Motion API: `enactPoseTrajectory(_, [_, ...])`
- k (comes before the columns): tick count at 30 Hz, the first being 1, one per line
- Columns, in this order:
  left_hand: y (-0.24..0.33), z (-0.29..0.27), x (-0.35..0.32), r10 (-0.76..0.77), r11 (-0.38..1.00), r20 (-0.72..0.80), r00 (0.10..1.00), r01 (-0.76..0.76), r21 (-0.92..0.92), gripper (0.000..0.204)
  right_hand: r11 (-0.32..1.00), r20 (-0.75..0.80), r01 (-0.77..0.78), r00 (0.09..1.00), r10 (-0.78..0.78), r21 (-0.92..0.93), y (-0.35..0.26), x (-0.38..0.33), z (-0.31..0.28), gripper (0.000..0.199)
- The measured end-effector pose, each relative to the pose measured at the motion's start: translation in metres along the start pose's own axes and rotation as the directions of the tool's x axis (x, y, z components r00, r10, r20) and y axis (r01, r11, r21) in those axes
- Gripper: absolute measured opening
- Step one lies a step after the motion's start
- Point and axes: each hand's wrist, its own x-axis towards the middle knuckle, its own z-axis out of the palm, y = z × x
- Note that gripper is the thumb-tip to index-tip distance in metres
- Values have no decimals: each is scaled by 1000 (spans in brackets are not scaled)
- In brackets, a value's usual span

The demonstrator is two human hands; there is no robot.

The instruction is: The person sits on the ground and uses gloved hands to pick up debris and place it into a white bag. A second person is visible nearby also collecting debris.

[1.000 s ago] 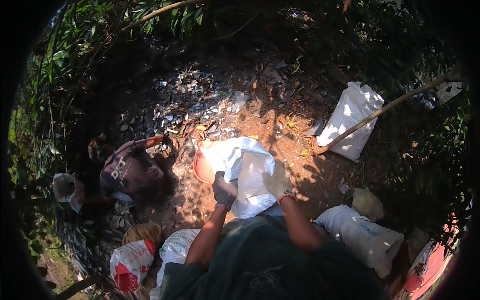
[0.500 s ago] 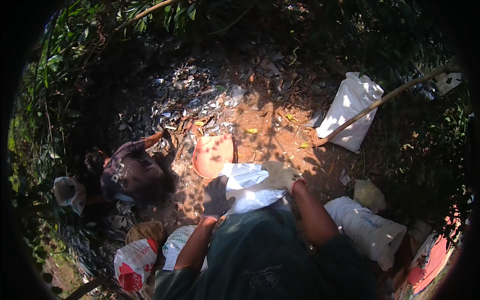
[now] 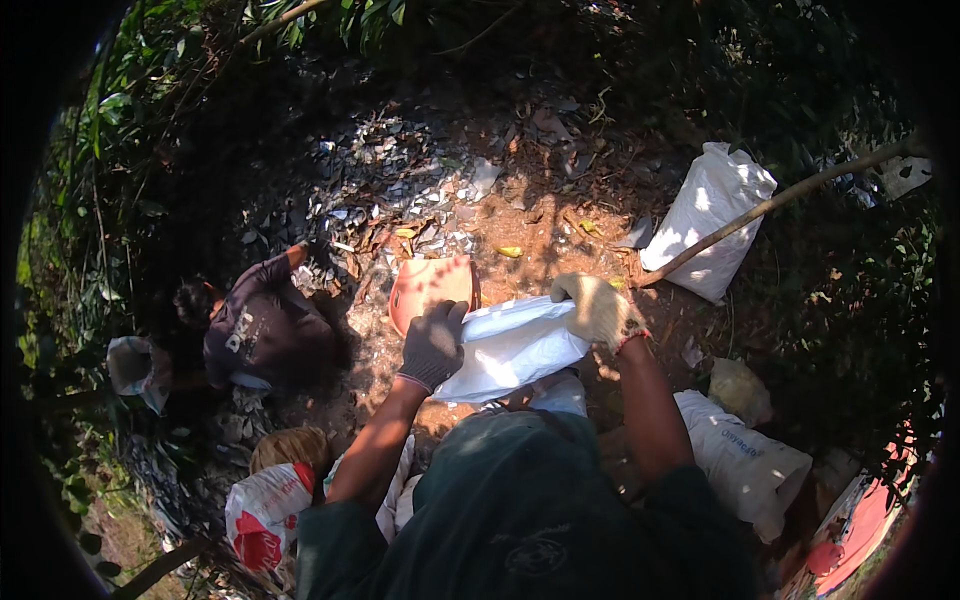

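A white woven sack (image 3: 512, 350) is stretched between my two gloved hands in front of my body, its mouth spread partly open. My left hand (image 3: 432, 345), in a dark grey glove, is closed on the sack's left edge. On the other side my right hand (image 3: 600, 308), in a cream knit glove with a red cuff, grips the right edge. An orange plastic scoop-like pan (image 3: 428, 282) lies on the ground just beyond my left hand, which overlaps its near edge in view. My fingertips on the sack are partly hidden.
A person (image 3: 265, 325) crouches at the left, one arm reaching toward a heap of broken shards (image 3: 385, 170). A full white sack (image 3: 708, 220) stands at the far right, with a wooden pole (image 3: 800, 200) across it. More sacks (image 3: 745, 455) lie nearby at both sides.
My hands have moved farther apart and slightly forward, drawing the sack wider. My right hand has shifted right; my left now overlaps the orange pan in view.
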Motion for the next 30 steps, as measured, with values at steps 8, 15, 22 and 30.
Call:
enactPoseTrajectory(8, [-5, 53, 56, -164, 852, 187, 969, 235, -467, 18, 896, 254, 245, 954, -156, -371, -93, -7, 46, 25])
enactPoseTrajectory(15, [-57, 36, 61, -295, 865, -49, 954, 245, -437, 13, 769, 681, 221, 646, 346, -600, -19, -29, 150, 31])
enactPoseTrajectory(22, [-31, 50, 42, -290, 851, 229, 929, 359, -383, 19, 937, 566, 38, 805, 178, -348, -41, -18, 143, 41])
enactPoseTrajectory(30, [-77, 123, 25, -563, 535, 303, 769, 618, -576, 28, 867, 678, -278, 730, -89, 413, -30, -28, 220, 50])
